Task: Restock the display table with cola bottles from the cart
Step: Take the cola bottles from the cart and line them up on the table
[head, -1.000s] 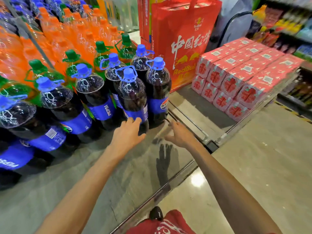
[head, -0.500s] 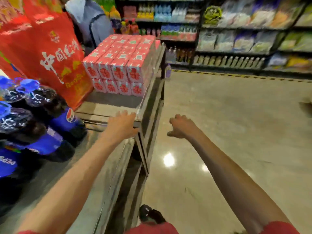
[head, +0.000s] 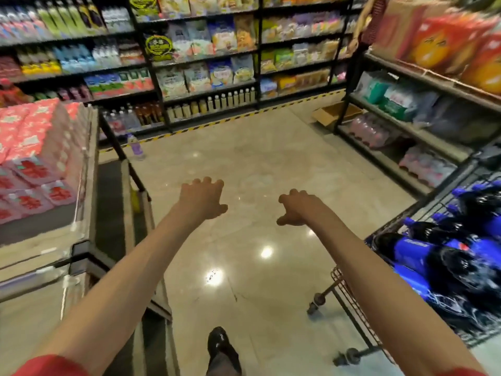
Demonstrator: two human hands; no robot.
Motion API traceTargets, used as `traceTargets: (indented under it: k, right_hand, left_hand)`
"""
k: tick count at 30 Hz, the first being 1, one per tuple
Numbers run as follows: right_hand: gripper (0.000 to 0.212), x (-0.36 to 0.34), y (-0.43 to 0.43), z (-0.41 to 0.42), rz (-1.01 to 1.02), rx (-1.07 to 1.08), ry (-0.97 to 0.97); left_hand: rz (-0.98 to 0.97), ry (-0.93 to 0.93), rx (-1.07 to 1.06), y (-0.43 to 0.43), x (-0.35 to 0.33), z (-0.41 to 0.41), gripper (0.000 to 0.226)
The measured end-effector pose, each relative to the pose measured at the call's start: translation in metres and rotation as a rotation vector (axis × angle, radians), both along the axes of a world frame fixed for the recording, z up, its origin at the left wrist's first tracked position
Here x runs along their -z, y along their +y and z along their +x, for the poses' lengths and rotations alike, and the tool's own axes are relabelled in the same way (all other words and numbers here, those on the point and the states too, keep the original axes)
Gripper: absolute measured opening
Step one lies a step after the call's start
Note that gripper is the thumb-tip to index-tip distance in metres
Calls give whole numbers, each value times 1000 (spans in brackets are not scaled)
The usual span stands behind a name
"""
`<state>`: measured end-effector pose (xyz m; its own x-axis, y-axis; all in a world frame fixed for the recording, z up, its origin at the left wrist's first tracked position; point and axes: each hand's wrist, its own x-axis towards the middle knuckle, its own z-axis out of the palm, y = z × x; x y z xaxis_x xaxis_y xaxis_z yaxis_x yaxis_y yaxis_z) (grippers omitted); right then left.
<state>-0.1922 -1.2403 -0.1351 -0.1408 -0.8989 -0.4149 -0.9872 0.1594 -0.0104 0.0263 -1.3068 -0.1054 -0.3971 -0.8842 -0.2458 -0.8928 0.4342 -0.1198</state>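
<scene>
The dark cola bottles with blue caps and blue wrap labels (head: 447, 256) lie heaped in the wire-mesh metal cart (head: 349, 294) at your 4 o'clock, well apart from both hands. Your left hand (head: 202, 198) and right hand (head: 298, 206) hang over the floor at 12 o'clock. Both are empty, with fingers loosely curled and spread, gripping nothing.

You look to be between loads, facing the aisle with the cart off to one side. The next move calls for turning to 4 o'clock, reaching down into the basket and taking one bottle by its neck. The plastic looks smooth and rounded, and a full bottle is likely heavy, so wrap it firmly.

The grey stone-look desk (head: 38, 240) sits at 9 o'clock and carries shrink-wrapped red-and-white carton packs (head: 32, 164). The polished beige tile floor (head: 257, 164) shines between desk and cart.
</scene>
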Motion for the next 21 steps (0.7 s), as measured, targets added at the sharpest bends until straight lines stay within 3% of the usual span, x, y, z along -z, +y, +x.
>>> traceTargets:
  k: [9, 16, 21]
  right_hand:
    - [69, -13, 126, -140, -23, 396, -20]
    - [56, -28, 218, -224, -31, 632, 32]
    - [58, -35, 274, -288, 17, 780, 79]
  left_hand:
    - [-18, -38, 413, 41, -8, -184, 63]
    - [-23, 11, 668, 87, -13, -331, 65]
    - [-1, 98, 820, 122, -14, -423, 61]
